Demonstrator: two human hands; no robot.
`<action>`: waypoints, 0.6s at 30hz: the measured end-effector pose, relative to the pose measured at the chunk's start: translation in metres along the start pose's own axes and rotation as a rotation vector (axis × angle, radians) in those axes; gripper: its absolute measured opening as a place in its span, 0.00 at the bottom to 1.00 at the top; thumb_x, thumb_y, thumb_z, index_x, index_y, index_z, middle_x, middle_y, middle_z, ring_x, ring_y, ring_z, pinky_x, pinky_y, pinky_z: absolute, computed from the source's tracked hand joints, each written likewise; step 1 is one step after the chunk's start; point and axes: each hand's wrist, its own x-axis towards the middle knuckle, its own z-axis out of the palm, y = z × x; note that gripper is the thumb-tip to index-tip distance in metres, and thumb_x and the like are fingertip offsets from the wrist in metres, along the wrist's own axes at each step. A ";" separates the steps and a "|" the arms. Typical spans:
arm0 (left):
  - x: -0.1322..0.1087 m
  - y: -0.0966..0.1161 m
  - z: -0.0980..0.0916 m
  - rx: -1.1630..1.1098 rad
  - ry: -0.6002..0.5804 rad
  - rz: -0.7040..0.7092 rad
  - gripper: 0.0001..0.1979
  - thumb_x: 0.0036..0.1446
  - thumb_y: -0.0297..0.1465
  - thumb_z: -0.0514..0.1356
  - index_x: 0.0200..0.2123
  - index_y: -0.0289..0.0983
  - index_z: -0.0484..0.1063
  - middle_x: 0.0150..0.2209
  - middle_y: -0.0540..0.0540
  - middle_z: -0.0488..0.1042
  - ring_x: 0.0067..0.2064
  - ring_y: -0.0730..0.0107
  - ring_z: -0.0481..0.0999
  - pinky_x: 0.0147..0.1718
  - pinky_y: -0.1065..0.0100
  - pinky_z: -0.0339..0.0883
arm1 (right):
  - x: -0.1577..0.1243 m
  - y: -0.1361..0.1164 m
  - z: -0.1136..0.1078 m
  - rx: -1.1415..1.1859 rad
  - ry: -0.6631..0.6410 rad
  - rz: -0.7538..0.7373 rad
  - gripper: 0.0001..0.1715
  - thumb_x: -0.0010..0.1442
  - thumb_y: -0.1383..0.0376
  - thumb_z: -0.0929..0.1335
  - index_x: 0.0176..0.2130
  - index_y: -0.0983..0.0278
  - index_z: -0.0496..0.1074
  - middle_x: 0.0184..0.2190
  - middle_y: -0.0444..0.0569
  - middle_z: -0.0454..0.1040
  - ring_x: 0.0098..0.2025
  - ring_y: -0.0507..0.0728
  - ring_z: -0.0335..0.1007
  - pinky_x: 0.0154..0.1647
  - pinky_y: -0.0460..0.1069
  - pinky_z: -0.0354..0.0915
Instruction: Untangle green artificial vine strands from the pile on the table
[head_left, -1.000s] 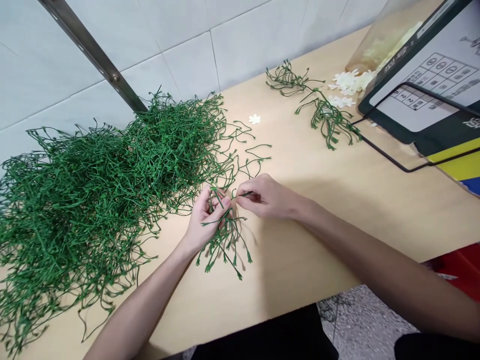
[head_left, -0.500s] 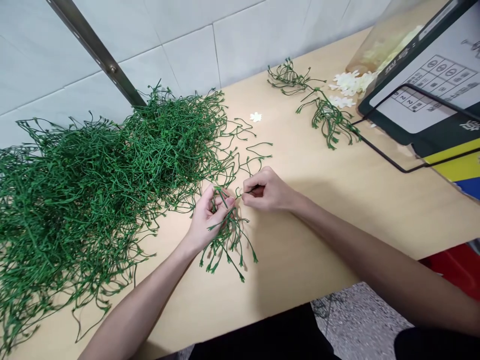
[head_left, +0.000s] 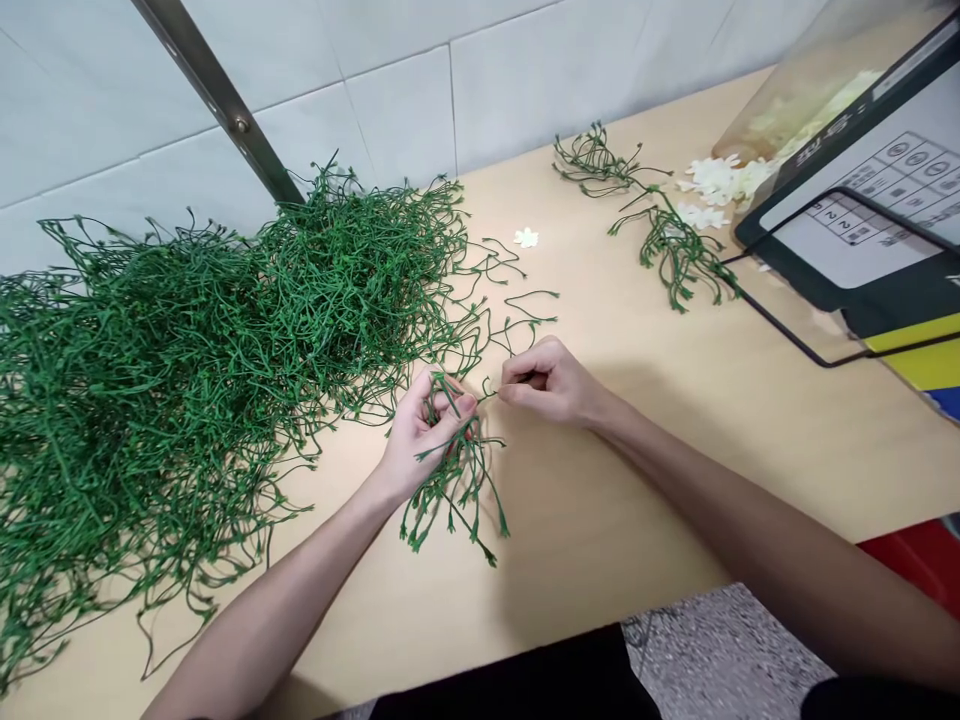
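Observation:
My left hand [head_left: 412,435] is closed round a bunch of green artificial flower stems [head_left: 461,490], pinching it between thumb and fingers. Its thin branches with small forked tips fan out below the palm. To the right, my right hand [head_left: 555,385] is closed in a pinch at the end of a short thin stem [head_left: 487,393] that sticks out from the left hand. What else lies inside the right fingers is hidden. A large tangled pile of green stems [head_left: 225,350] lies to the left, its loose ends reaching close behind both hands.
A separate green sprig [head_left: 664,235] lies at the back right. Beside it, white petals [head_left: 720,180] spill from a clear container [head_left: 780,95] with a dark printed label and black handle [head_left: 787,335]. One white flower piece [head_left: 526,237] lies behind the hands. A metal post [head_left: 240,125] stands by the tiled wall.
The camera view has shifted slightly, so most things sit a little further right. My right hand has drawn slightly away from the left; both keep their pinches.

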 end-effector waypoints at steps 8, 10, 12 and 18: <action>-0.002 -0.005 0.000 0.009 -0.001 0.038 0.22 0.50 0.47 0.68 0.31 0.38 0.62 0.21 0.57 0.63 0.19 0.82 0.59 0.18 0.78 0.53 | 0.001 0.000 0.002 -0.003 0.028 -0.003 0.15 0.47 0.66 0.64 0.15 0.63 0.56 0.13 0.37 0.46 0.17 0.45 0.38 0.18 0.45 0.40; -0.002 -0.005 0.000 0.009 -0.003 0.057 0.23 0.49 0.47 0.68 0.31 0.38 0.62 0.22 0.56 0.65 0.20 0.82 0.61 0.19 0.78 0.55 | 0.002 0.000 0.003 -0.003 0.038 -0.016 0.15 0.47 0.67 0.64 0.15 0.63 0.56 0.13 0.37 0.46 0.17 0.45 0.38 0.17 0.44 0.40; -0.002 -0.004 0.000 0.016 0.004 0.072 0.23 0.49 0.47 0.68 0.30 0.38 0.62 0.22 0.55 0.65 0.21 0.81 0.61 0.20 0.77 0.56 | 0.002 0.001 0.003 -0.004 0.045 -0.029 0.14 0.48 0.68 0.64 0.15 0.64 0.57 0.13 0.37 0.47 0.17 0.45 0.38 0.17 0.44 0.40; -0.002 -0.002 0.001 0.044 0.051 0.103 0.24 0.48 0.49 0.68 0.29 0.38 0.62 0.21 0.56 0.63 0.20 0.82 0.59 0.19 0.77 0.54 | 0.002 0.001 0.004 -0.030 0.048 -0.026 0.13 0.48 0.68 0.64 0.16 0.64 0.58 0.14 0.36 0.46 0.18 0.45 0.38 0.18 0.45 0.41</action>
